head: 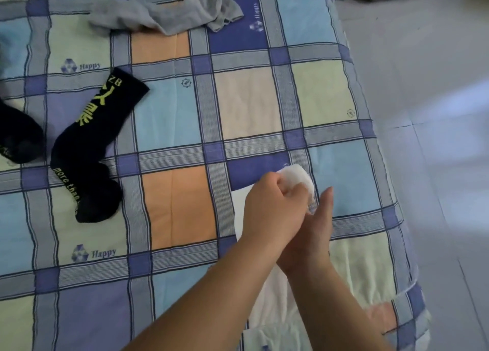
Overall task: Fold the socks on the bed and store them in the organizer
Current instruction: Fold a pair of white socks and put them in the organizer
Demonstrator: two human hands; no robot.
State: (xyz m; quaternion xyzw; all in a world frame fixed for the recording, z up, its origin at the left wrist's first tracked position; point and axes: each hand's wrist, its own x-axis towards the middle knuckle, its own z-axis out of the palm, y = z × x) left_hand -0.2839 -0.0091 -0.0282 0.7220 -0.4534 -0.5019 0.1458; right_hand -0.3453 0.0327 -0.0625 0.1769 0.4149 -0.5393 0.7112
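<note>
Two hands met at lower right of the frame, where the left hand (267, 205) curled round the rolled end of the white sock (299, 181) beside the flat-fingered right hand (315, 226) (the roll could spring loose if that pinch slackened).

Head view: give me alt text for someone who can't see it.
Both hands work a white sock on a plaid bedspread: the left hand grips its rolled end, the right hand lies open alongside. Two black socks and grey socks lie beyond.
</note>
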